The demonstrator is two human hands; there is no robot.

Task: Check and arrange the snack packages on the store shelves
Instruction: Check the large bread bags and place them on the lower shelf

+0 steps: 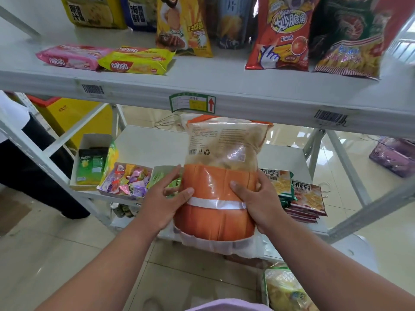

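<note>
A large orange and clear snack bag (pixel 221 180) with a white band stands upright in front of the lower shelf (pixel 150 144), its back label facing me. My left hand (pixel 166 200) grips its left side, thumb across the front. My right hand (pixel 258 200) grips its right side, thumb on the orange part. On the upper shelf (pixel 202 86) lie a pink Nabati pack (pixel 71 56) and a yellow Nabati pack (pixel 137 60), with a yellow chip bag (pixel 184 30), a red corn-snack bag (pixel 285 39) and a green bag (pixel 350 41) standing behind.
The lower shelf holds a box with a green pack (pixel 92 164), an open box of mixed candies (pixel 125 181) and stacked flat packs (pixel 303 196) at right. Another person's dark trousers (pixel 33 162) show at left. A yellow bag (pixel 285 288) lies low right, a purple basket (pixel 395 156) far right.
</note>
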